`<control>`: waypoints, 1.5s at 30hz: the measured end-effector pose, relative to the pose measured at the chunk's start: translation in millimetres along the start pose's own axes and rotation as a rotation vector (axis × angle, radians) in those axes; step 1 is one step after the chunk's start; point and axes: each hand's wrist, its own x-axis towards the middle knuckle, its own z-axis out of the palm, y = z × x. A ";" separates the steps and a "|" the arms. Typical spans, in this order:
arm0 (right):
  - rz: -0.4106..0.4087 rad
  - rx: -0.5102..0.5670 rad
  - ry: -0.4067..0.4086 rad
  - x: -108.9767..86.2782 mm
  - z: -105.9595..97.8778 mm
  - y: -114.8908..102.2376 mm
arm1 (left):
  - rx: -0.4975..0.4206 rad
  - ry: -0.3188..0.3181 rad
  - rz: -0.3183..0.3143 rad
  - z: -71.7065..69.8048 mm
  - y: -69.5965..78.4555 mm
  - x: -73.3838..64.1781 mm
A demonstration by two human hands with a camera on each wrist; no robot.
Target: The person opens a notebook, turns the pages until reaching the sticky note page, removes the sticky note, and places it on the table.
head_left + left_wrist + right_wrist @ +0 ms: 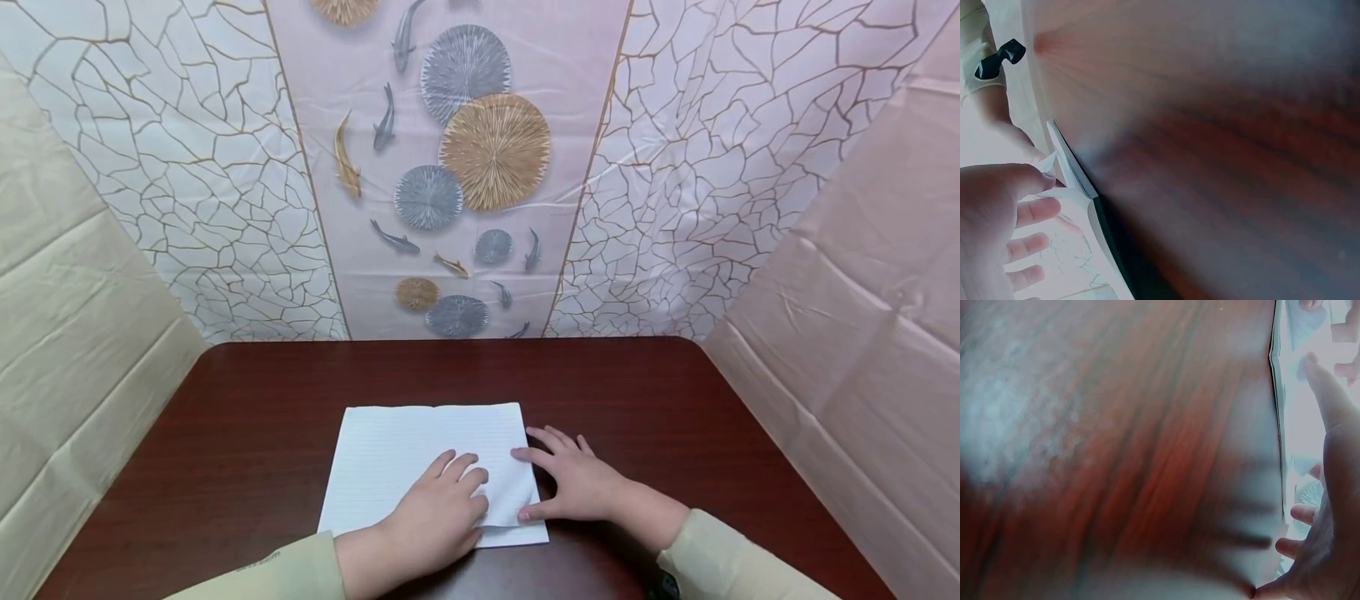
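An open notebook (390, 458) with lined white pages lies on the table. The bottom edge of its right-hand page (498, 492) is raised off the sheets below. My left hand (435, 521) lies over that page and pinches its bottom edge, with the index finger above and the thumb below; the left wrist view shows the thumb (1029, 180) beside the page edge. At the notebook's right side is my right hand (585, 483), fingers spread. Its thumb tip touches near the page's lower corner, its index fingertip rests on the page edge, and the other fingers reach past the side.
The dark red wooden table (262, 458) spreads around the notebook. A patterned cloth wall (450, 250) stands behind it, with pale cloth panels on the left and right (855, 333). A black band (666, 583) shows at the right sleeve.
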 end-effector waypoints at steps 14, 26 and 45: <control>0.008 -0.005 0.038 -8.0 -1.4 13.1 | -0.038 0.054 -0.063 -2.7 1.8 -2.4; -0.013 -0.011 0.025 -7.3 -0.8 19.2 | -0.117 0.155 -0.189 -16.2 -4.3 6.4; -0.037 -0.043 -0.014 -0.2 1.2 21.1 | -0.191 0.300 -0.395 -44.5 -28.9 -5.8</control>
